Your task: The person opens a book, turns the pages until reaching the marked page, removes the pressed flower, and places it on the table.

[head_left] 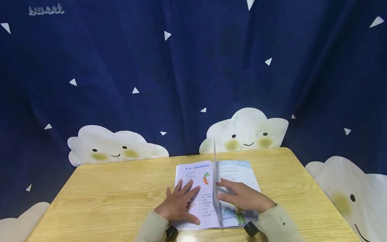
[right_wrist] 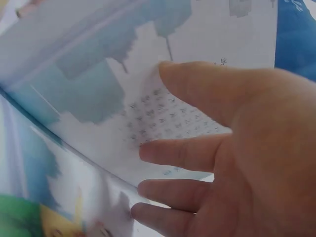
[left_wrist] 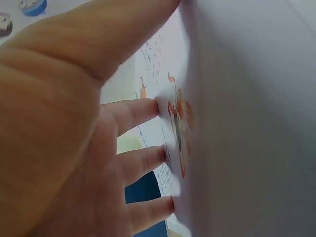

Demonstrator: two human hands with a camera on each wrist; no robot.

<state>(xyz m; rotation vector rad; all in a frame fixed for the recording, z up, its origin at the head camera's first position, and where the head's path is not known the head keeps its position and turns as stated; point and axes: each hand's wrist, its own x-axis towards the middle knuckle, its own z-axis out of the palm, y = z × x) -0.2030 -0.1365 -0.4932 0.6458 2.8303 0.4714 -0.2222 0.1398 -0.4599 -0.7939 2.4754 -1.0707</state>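
An illustrated book (head_left: 205,208) lies spread on the table, with a carrot picture on its left page. One leaf (head_left: 215,178) stands almost upright at the spine. My left hand (head_left: 178,205) rests on the left page with its fingers spread; in the left wrist view its fingertips (left_wrist: 157,106) touch the paper. Over the right page, my right hand (head_left: 239,195) reaches toward the raised leaf with fingers extended. In the right wrist view the thumb and fingers lie against the leaf (right_wrist: 148,54) without curling round it.
The pale wooden table (head_left: 121,188) extends to both sides of the book. Behind it hangs a dark blue curtain (head_left: 181,67) with smiling clouds and white triangles. A small black device (head_left: 251,229) sits at the right wrist.
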